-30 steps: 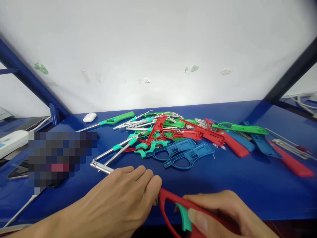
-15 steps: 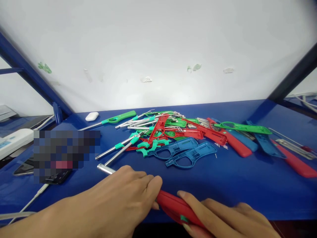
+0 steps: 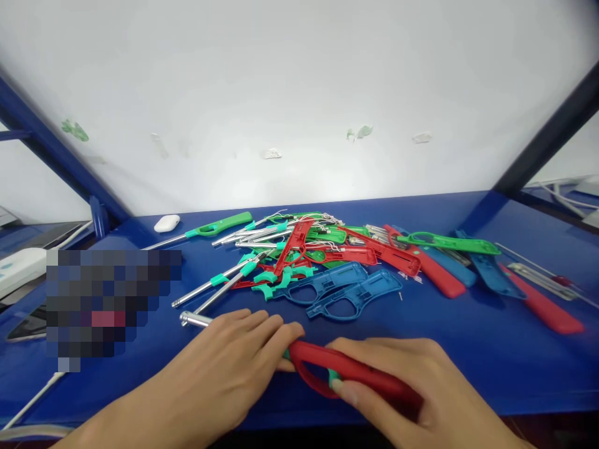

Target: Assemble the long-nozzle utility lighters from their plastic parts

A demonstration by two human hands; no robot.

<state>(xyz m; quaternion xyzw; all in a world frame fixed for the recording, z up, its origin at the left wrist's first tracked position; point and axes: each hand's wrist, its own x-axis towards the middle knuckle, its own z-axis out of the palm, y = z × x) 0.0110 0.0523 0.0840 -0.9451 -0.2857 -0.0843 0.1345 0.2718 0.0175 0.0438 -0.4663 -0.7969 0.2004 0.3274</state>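
A red long-neck lighter (image 3: 322, 357) is held between both hands above the table's front edge. My left hand (image 3: 234, 368) is closed round its metal barrel, whose silver tip (image 3: 194, 319) sticks out past the knuckles. Wrapped round the red handle is my right hand (image 3: 402, 386), its thumb at the teal trigger (image 3: 333, 376) inside the loop. Just beyond lie two blue handle halves (image 3: 358, 296), teal triggers (image 3: 266, 284) and loose metal barrels (image 3: 201, 292).
Behind is a heap of lighter parts with red handle halves (image 3: 390, 252) and white wires. A whole green lighter (image 3: 224, 222) and a white earbud case (image 3: 167, 223) lie at the back left. A screwdriver (image 3: 561, 280) rests at the right. A blurred-out device (image 3: 107, 305) stands left.
The red lighter has turned so its trigger loop shows more plainly. My right hand has shifted its grip, with the thumb now at the trigger. The view has shifted slightly.
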